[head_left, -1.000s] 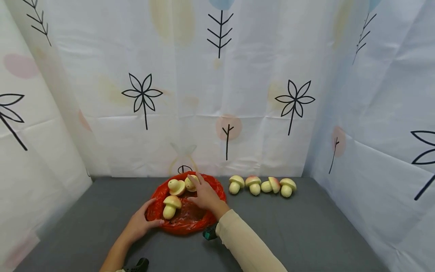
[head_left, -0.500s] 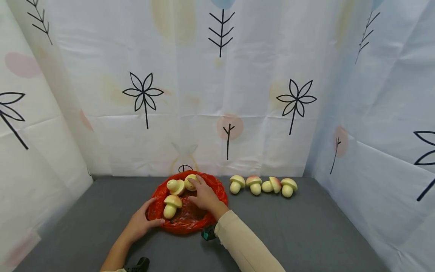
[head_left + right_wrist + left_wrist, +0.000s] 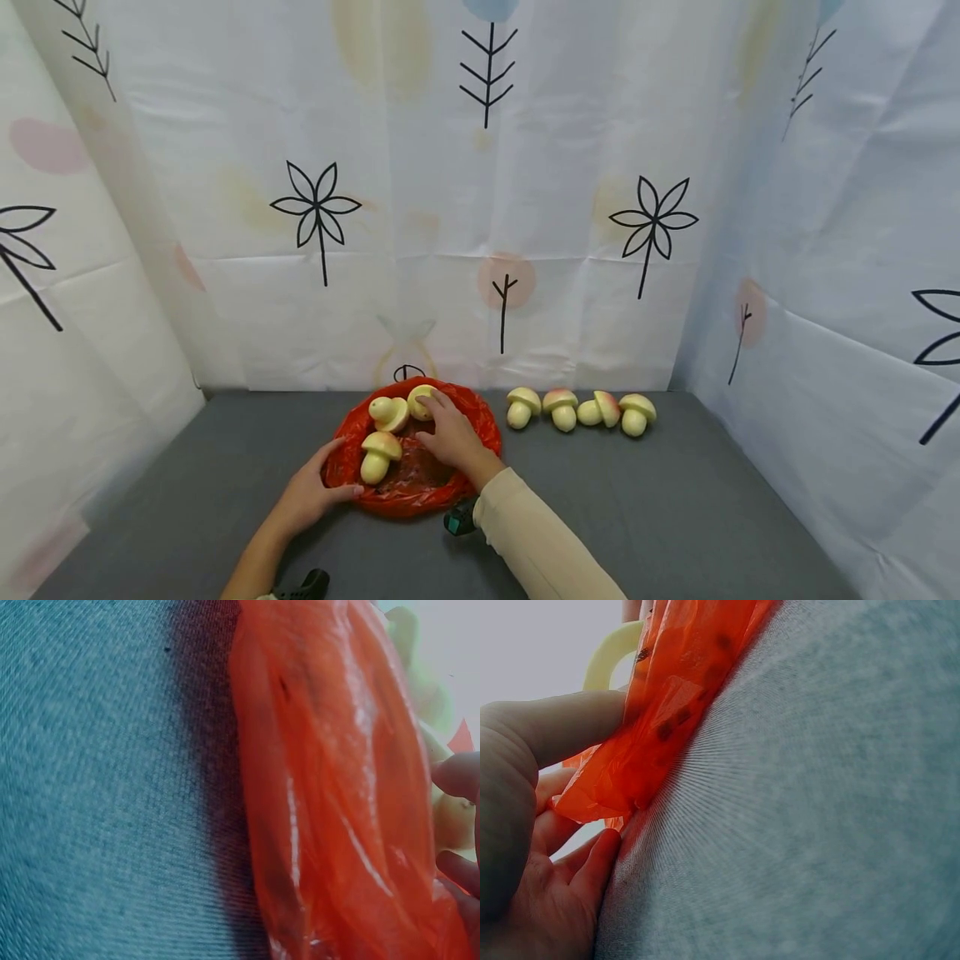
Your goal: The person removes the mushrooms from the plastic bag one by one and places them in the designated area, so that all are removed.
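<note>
A red plastic bag (image 3: 412, 497), its rim spread into a round shape, lies on the table with three toy mushrooms inside. My left hand (image 3: 306, 497) holds the bag's near left side, with a fold of plastic between thumb and fingers in the left wrist view. At the bag's far side, my right hand (image 3: 452, 433) grips a mushroom (image 3: 422, 402), partly covered by the fingers. Beside it one mushroom (image 3: 388, 412) lies with its stem upward. Another mushroom (image 3: 380, 457) lies nearer the left hand, its reddish cap pointing away from me.
Several more toy mushrooms stand or lie in a row right of the bag, from a pale-capped one (image 3: 522, 407) to one at the right end (image 3: 637, 414). The grey table (image 3: 660, 517) meets a patterned white curtain (image 3: 420, 283) at its back edge.
</note>
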A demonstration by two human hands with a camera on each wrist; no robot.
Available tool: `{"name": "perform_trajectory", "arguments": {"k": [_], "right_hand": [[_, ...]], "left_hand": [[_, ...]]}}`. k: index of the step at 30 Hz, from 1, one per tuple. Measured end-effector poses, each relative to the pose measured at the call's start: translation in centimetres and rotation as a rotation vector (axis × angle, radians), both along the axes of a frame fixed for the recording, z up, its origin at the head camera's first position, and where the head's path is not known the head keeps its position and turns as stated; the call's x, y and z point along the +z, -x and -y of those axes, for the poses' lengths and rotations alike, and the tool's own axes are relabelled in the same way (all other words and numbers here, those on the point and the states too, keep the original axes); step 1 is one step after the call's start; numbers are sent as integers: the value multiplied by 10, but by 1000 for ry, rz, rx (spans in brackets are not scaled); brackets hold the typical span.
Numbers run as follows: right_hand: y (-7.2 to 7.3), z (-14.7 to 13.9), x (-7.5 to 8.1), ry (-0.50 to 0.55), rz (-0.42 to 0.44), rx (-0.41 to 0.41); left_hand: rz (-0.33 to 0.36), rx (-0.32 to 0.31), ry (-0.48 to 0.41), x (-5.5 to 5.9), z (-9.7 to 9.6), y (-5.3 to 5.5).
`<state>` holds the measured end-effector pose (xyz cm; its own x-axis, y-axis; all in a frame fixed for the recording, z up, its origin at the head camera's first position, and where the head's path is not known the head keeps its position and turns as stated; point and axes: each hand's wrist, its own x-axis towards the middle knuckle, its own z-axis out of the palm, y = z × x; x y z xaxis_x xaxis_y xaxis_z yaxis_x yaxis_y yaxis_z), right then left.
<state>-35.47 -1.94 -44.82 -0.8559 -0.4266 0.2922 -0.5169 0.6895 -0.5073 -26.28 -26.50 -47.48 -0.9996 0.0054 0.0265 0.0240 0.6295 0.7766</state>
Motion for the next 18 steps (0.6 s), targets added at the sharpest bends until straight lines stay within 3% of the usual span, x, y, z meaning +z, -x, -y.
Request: {"name": "perform_trajectory", "arguments": {"k": [7, 18], "right_hand": [[-1, -1, 1, -1, -12, 12], [0, -5, -1, 66, -86, -55]], "left_hand": [[6, -8, -4, 2, -2, -1], [4, -10, -2, 2, -1, -2]]}}
